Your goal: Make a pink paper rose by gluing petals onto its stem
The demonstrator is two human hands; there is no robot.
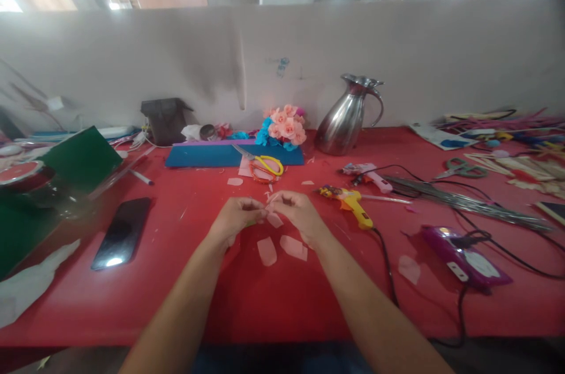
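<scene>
Two bare hands are meeting fingertip to fingertip over the red tabletop (176,303). L hand (237,218) is curling nearly closed, thumb & forefinger pinching; R hand (295,215) is doing the same, coming in from the 3 o'clk side. Btwn them they're holding a small pink paper pc (274,219), mostly showing just below the R fingertips (blur's hiding the exact grip, can't tell which fingers bear it).

Clock centred on hands, 12 = wall: a loose pink petal (267,251) is lying at 6, a second cutout (293,248) at 5, another pink pc (409,269) farther off at 4. Yellow/orange-handled scissors (268,166) are resting at 12, blades overlapping a blue sheet (198,156) at 11. Peach & blue paper flowers (286,126) are sitting past them, approx 12:30; steel jug (344,118) is standing at 1. Yellow glue gun (355,206) is lying at 3, pink glue gun (375,178) just behind it, w/ a wire bundle (477,202) stretching off to the right. Purple power strip (468,259) is sitting btwn 3 & 4, cords attached. Black phone (122,232) is lying at 9, reflecting light.
</scene>
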